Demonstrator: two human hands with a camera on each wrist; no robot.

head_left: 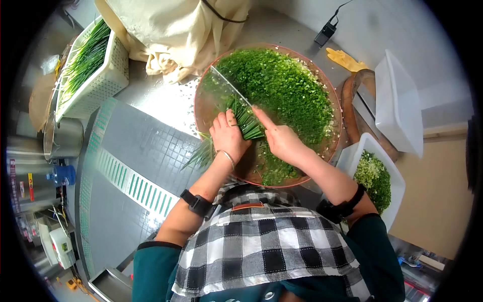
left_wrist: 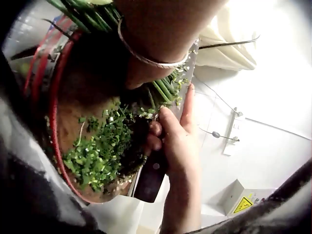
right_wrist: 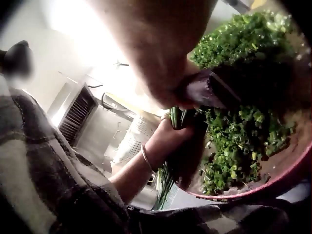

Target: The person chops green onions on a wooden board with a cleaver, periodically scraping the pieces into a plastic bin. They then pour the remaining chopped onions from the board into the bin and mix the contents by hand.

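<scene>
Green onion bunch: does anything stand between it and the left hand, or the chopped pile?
Nothing visible by the left hand: it grips the bunch directly. Toward the chopped pile, the knife in the right hand stands in between.

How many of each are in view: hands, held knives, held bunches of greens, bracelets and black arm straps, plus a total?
Hands: 2, left hand and right hand
Held knives: 1
Held bunches of greens: 1
Bracelets: 1
Black arm straps: 2
Total: 7

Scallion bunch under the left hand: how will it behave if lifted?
The scallion bunch would probably splay, as no tie shows around its separate stalks. Its thin ends, trailing past the round chopping board, would likely droop. Slim stalks suggest it's light.
</scene>
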